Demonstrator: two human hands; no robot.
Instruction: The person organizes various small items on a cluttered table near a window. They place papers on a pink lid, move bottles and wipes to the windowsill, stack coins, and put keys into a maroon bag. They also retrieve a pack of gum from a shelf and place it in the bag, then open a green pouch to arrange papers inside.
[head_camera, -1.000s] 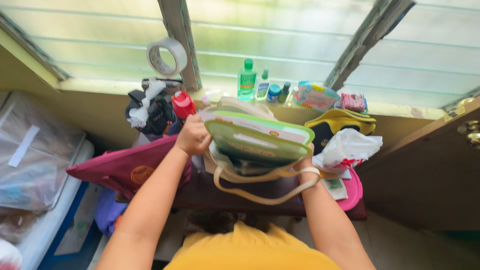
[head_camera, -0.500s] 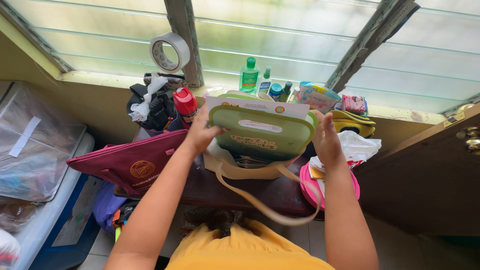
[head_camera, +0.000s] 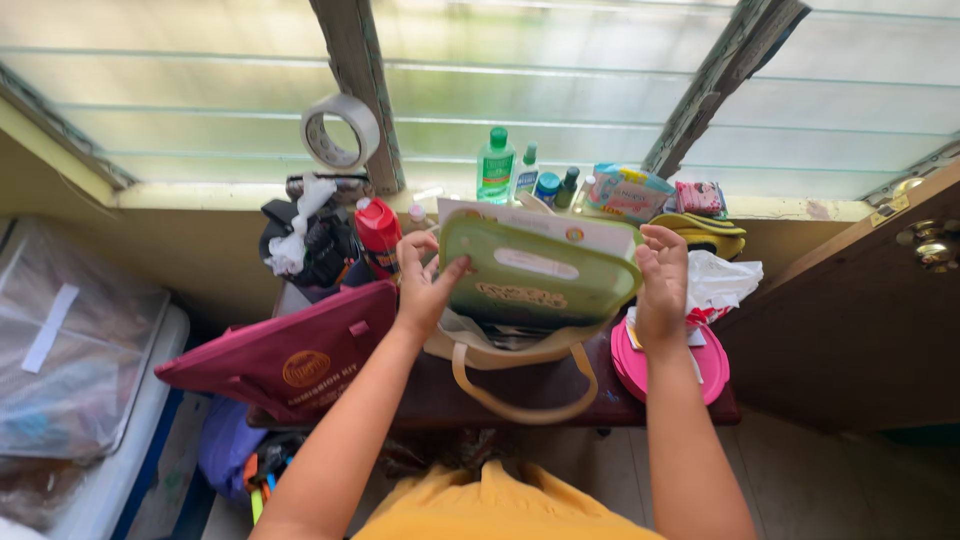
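Left hand (head_camera: 425, 283): fingers curled on the left edge of the green case (head_camera: 535, 275), thumb on its front, gripping it.
Right hand (head_camera: 662, 280): palm against the case's right edge, fingers bent loosely; whether they truly clamp it I cannot tell.
Green case: held upright between both hands, tilted back a little, its lower part down inside the tote (head_camera: 505, 345), a white card (head_camera: 520, 215) just behind it.
Tote: cream, standing on the counter (head_camera: 440, 395), one strap looping over the front edge.
Left of tote: maroon bag (head_camera: 290, 355) lying tilted; behind it a red can (head_camera: 378, 230).
Right of tote: pink plate (head_camera: 690, 365), and a white plastic bag (head_camera: 722, 280) beside the right hand.
Sill: green bottle (head_camera: 495, 165), small bottles, packets; a tape roll (head_camera: 338, 130) hangs on the window frame.
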